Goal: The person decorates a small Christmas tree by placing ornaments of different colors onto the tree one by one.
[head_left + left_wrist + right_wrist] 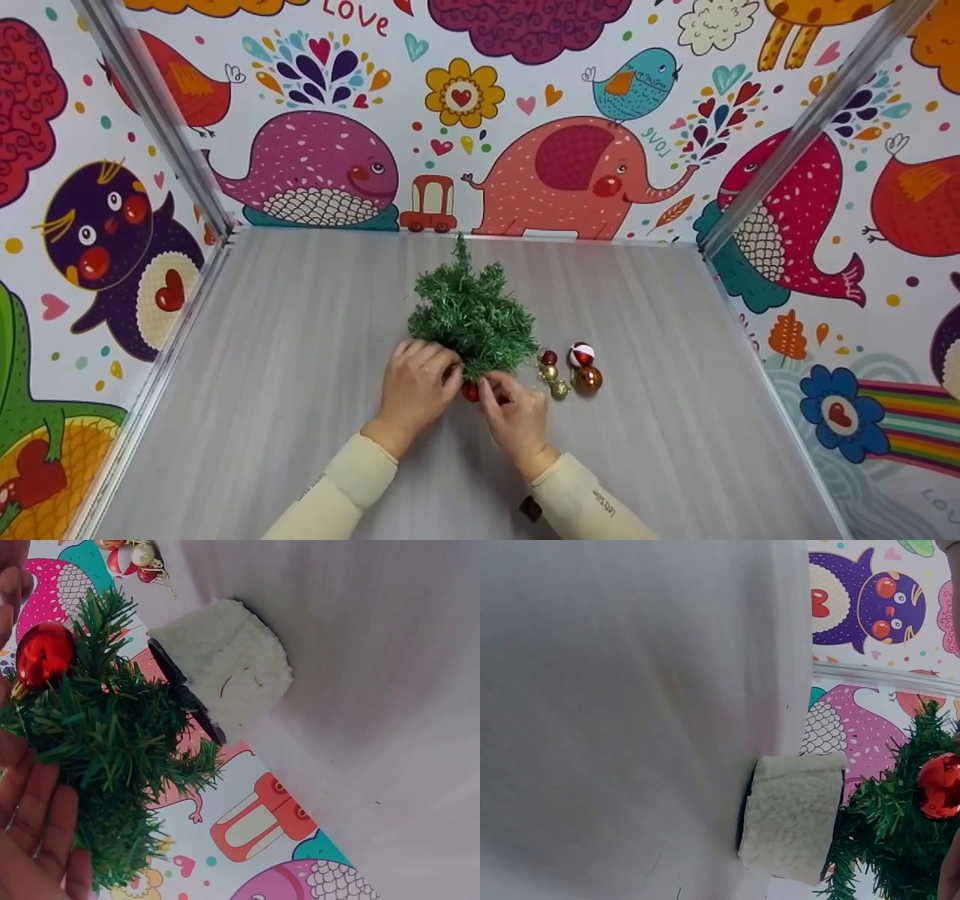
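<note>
A small artificial Christmas tree [472, 315] stands upright on the table, its white fleecy base [225, 664] showing in both wrist views. A shiny red ball ornament [470, 391] sits at its near side, low in the branches, with a gold cap. From the left, my left hand [420, 382] reaches into the foliage, thumb and forefinger pinching a branch beside the ball. The thumb and forefinger of my right hand [516, 412] pinch at the ball's right side. Exactly where the fingertips grip is partly hidden by the ball and the needles.
Right of the tree lie several small ornaments: a red-and-white ball [582, 354], an orange-brown ball [588, 379], a dark red ball [549, 358] and gold balls [559, 389]. Printed cartoon panels [322, 172] wall the grey table [300, 315] at the back and sides.
</note>
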Demonstrator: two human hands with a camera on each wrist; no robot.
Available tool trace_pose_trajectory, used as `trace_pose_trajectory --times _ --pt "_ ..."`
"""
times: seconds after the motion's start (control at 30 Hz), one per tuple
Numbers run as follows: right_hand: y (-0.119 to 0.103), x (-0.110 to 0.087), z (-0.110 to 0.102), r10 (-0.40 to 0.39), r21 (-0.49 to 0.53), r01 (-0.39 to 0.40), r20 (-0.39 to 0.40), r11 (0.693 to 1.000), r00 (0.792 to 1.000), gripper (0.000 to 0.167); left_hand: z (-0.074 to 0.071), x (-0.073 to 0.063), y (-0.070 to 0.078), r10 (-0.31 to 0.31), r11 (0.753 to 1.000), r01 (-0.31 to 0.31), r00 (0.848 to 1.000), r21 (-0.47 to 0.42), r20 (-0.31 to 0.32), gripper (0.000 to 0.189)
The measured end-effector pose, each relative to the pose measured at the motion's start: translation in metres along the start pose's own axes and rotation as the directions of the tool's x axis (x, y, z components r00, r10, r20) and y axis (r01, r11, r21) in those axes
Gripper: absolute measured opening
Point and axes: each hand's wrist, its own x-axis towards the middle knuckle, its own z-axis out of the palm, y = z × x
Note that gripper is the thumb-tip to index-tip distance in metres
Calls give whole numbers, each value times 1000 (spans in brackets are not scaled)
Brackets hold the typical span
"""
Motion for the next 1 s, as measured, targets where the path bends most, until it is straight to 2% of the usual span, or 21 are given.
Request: trace_pose_trajectory --times 0.17,0.33,0.47,0.6,0.77,1.0 --pt "2 -2 0 59 -32 -58 11 998 998 10 1 -2 1 80 996 -81 996 23 43 7" --pt "2 -4 -1 49 -64 -45 66 997 997 11 0 -5 0 123 991 -126 988 33 98 10" --pt "2 -5 -2 28 -90 -20 99 996 995 13 -1 -6 0 126 992 -129 985 15 121 10" --pt "2 -4 -3 46 -101 -34 115 994 992 12 -2 -5 1 105 994 -107 985 7 136 10" --pt "2 -3 -4 79 -66 -71 126 995 989 8 -3 -5 1 82 997 -82 986 -7 147 10" --pt "2 -1 -5 82 -20 -80 122 997 989 8 -5 -5 2 83 997 -83 986 -10 144 12"
